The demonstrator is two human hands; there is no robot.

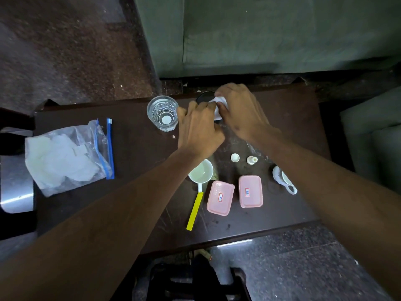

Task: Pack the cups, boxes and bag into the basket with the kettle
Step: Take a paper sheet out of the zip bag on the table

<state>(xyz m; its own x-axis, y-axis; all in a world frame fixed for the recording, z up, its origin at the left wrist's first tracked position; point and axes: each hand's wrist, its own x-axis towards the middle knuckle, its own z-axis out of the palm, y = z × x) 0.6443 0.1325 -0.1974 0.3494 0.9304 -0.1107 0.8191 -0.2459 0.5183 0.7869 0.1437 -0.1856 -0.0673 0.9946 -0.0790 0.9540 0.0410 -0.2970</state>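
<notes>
Pink boxes [220,197] sit nearest you, two side by side w/ lids on, not yet packed; white cup [201,171] w/ yellow handle just left of them, mug [283,179] off to the right, bag [65,154] well apart at the table's left end; no basket or kettle in view, so packing looks barely begun; farther out, your left hand [198,129] is curled beside the glass [162,112], contents of its grip can't tell; right hand [239,110] pinches a white cloth [219,105] over a dark round thing; next, prob. drop the cloth, find the basket.
</notes>
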